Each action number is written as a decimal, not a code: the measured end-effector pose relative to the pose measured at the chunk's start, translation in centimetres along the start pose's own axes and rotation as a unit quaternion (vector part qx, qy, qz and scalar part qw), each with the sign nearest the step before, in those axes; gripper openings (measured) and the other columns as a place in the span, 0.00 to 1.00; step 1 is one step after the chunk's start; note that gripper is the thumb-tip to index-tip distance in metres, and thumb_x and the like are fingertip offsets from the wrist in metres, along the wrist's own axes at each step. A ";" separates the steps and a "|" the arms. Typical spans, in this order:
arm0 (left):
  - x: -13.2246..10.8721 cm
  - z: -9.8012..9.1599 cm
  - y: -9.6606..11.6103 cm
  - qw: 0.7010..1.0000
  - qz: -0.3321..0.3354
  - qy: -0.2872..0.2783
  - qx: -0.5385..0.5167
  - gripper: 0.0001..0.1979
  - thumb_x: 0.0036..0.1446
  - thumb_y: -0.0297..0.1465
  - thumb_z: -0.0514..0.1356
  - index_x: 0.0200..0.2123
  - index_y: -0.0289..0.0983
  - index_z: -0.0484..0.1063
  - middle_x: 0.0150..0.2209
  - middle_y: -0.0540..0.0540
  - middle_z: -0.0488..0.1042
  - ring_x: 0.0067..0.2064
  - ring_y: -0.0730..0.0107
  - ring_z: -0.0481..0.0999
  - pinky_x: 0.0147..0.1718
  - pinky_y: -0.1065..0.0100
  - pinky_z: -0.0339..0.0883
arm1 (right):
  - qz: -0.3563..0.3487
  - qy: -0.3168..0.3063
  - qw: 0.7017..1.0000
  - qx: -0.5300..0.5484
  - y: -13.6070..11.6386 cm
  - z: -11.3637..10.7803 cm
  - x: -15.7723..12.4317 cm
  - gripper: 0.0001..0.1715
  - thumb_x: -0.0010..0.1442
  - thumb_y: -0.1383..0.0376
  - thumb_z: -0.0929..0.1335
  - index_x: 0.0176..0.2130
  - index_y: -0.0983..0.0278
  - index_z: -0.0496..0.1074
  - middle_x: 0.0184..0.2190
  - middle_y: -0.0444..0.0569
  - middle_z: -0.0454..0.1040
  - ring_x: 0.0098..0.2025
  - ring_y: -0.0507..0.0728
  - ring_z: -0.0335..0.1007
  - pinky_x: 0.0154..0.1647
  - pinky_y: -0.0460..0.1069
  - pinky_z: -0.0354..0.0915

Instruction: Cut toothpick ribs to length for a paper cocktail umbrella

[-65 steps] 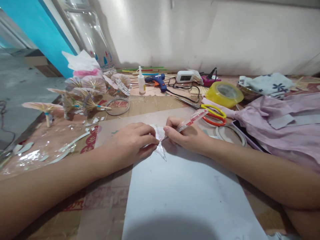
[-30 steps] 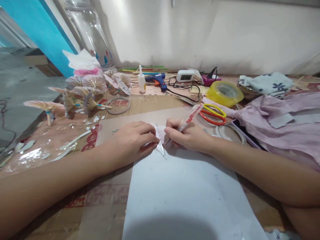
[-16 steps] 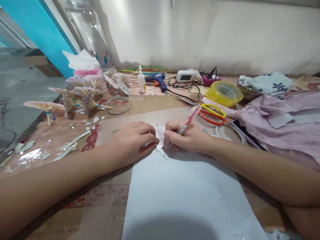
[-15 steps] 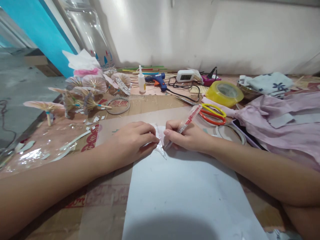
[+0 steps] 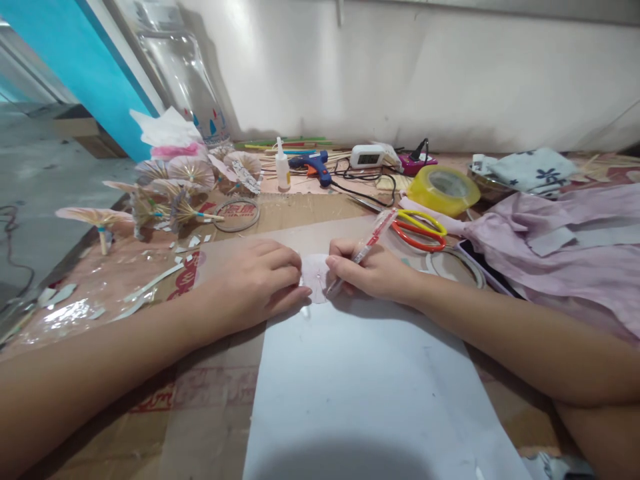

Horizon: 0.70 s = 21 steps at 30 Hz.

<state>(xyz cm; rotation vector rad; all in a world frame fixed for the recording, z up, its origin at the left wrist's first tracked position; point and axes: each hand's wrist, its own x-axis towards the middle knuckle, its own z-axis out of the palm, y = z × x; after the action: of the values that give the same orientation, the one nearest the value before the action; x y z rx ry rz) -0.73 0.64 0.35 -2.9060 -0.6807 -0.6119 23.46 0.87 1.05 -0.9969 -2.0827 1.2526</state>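
On a large white sheet [image 5: 370,387] lies a small white paper disc [image 5: 317,277] with thin lines drawn out from its centre. My right hand [image 5: 365,267] is shut on a pen [image 5: 376,233] with red print on its clear barrel, its tip down at the disc's right edge. At the disc's left edge is my left hand [image 5: 265,277], its fingers curled and close together above the thumb. A small shiny bit shows below that thumb; what the fingers hold is hidden.
Small paper umbrellas [image 5: 190,173] stand at the left. Behind are a glue bottle [image 5: 283,167], a blue glue gun [image 5: 316,165] and a white digital clock [image 5: 369,157]. Scissors [image 5: 420,230], yellow tape [image 5: 443,189] and pink cloth [image 5: 540,233] lie at the right.
A clear pointed piece that lay across the disc is off it. My left hand has drawn back a little to the left, uncovering more of the disc. The pen remains in my right hand.
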 end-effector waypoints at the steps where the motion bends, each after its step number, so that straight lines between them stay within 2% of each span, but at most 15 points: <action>1: 0.0 -0.1 -0.1 1.000 0.003 -0.006 0.017 0.17 0.68 0.38 0.58 0.29 0.37 0.77 0.34 0.45 0.79 0.36 0.65 0.76 0.41 0.62 0.69 | 0.003 0.002 1.000 -0.003 0.1 0.0 0.0 0.19 0.68 0.58 0.63 0.27 0.61 0.60 0.18 0.38 0.65 0.21 0.49 0.61 0.25 0.45 0.57; 3: 0.0 -0.5 -0.4 0.998 0.009 -0.036 0.052 0.20 0.68 0.41 0.57 0.26 0.38 0.77 0.29 0.46 0.78 0.33 0.65 0.76 0.43 0.60 0.69 | 0.008 0.009 1.000 -0.007 0.3 0.1 0.1 0.19 0.69 0.56 0.63 0.28 0.61 0.61 0.17 0.37 0.65 0.21 0.49 0.61 0.25 0.45 0.57; 5: 0.0 -1.1 -0.8 0.993 0.017 -0.088 0.077 0.22 0.67 0.42 0.57 0.24 0.38 0.77 0.24 0.46 0.76 0.32 0.63 0.76 0.42 0.58 0.68 | 0.011 0.020 1.000 -0.005 0.4 0.1 0.2 0.19 0.68 0.55 0.63 0.28 0.61 0.61 0.17 0.37 0.65 0.20 0.49 0.60 0.25 0.45 0.57; 7: -0.2 -1.9 -1.3 0.985 0.009 -0.152 0.083 0.21 0.66 0.41 0.58 0.23 0.39 0.77 0.22 0.46 0.76 0.29 0.63 0.75 0.36 0.60 0.66 | 0.014 0.042 0.999 0.001 0.3 -0.1 0.3 0.19 0.69 0.54 0.63 0.30 0.62 0.64 0.19 0.38 0.67 0.21 0.50 0.62 0.26 0.45 0.58; 9: -0.4 -2.9 -1.7 0.977 -0.023 -0.196 0.082 0.19 0.64 0.40 0.60 0.22 0.40 0.76 0.21 0.47 0.75 0.25 0.64 0.73 0.30 0.62 0.62 | -0.002 0.063 0.998 -0.014 -0.4 -0.8 0.5 0.16 0.68 0.54 0.64 0.35 0.63 0.69 0.25 0.42 0.73 0.26 0.51 0.67 0.29 0.46 0.61; 11: -0.4 -3.6 -1.8 0.975 -0.066 -0.192 0.089 0.16 0.64 0.38 0.60 0.26 0.40 0.78 0.24 0.47 0.76 0.26 0.64 0.74 0.28 0.63 0.61 | -0.052 0.063 0.994 -0.075 -1.5 -1.8 0.5 0.14 0.67 0.55 0.67 0.41 0.64 0.74 0.35 0.47 0.78 0.35 0.54 0.73 0.35 0.47 0.63; 14: 0.5 -3.5 -1.5 0.983 -0.096 -0.132 0.082 0.14 0.68 0.37 0.56 0.39 0.38 0.80 0.36 0.43 0.80 0.37 0.59 0.79 0.36 0.62 0.67 | -0.120 0.025 0.970 -0.212 -3.6 -3.9 0.1 0.17 0.67 0.54 0.68 0.46 0.63 0.78 0.43 0.52 0.79 0.45 0.59 0.73 0.45 0.51 0.64; 17: 2.3 -2.3 -1.0 0.986 -0.113 -0.113 0.056 0.17 0.69 0.40 0.56 0.50 0.37 0.77 0.44 0.40 0.79 0.43 0.57 0.80 0.42 0.60 0.70 | -0.127 0.048 0.948 -0.289 -5.1 -5.6 -0.6 0.22 0.70 0.50 0.65 0.42 0.62 0.81 0.50 0.55 0.74 0.51 0.62 0.70 0.50 0.54 0.63; 19: 3.7 -1.3 -0.9 0.983 -0.130 -0.126 0.027 0.17 0.68 0.40 0.57 0.51 0.36 0.77 0.44 0.39 0.79 0.45 0.56 0.79 0.43 0.61 0.70 | -0.117 0.087 0.942 -0.302 -5.6 -6.4 -1.0 0.23 0.72 0.52 0.63 0.38 0.62 0.80 0.49 0.54 0.74 0.51 0.62 0.70 0.50 0.53 0.63; 21: 4.9 -0.5 -1.0 0.981 -0.137 -0.139 -0.009 0.13 0.65 0.39 0.61 0.45 0.37 0.78 0.42 0.41 0.78 0.42 0.58 0.80 0.40 0.63 0.71 | -0.085 0.129 0.944 -0.290 -5.7 -6.6 -1.1 0.19 0.71 0.54 0.63 0.38 0.62 0.77 0.42 0.51 0.76 0.44 0.60 0.72 0.44 0.51 0.62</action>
<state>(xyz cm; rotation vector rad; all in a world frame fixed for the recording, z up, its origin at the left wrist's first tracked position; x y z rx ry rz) 2.64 3.41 2.78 -2.9665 -1.1259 -0.2323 27.11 1.66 9.01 -1.1167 -2.3044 0.3874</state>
